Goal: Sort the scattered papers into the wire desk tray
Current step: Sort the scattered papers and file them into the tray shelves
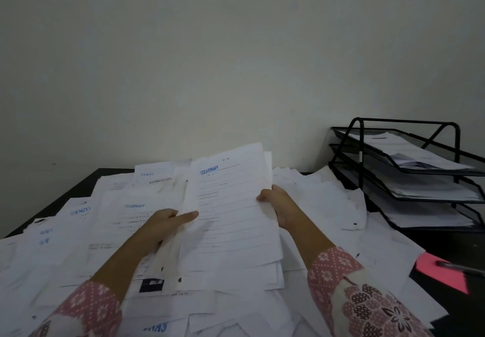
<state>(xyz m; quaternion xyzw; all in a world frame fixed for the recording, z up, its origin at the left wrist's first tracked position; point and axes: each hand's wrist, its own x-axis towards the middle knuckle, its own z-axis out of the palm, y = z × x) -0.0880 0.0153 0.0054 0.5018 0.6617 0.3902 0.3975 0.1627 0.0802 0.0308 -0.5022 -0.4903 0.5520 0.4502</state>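
White sheet [231, 205], long axis pointing toward wall.

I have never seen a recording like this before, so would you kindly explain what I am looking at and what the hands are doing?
There is no machine here: a person wears a camera on the head, looking forward and down, so you see their own two arms. The left hand and the right hand grip the two side edges of a stack of sheets, lifted above the scattered papers covering the dark desk. To the right stands a black wire tray with three tiers, each already holding paper. A pink note with a pen lies nearby.
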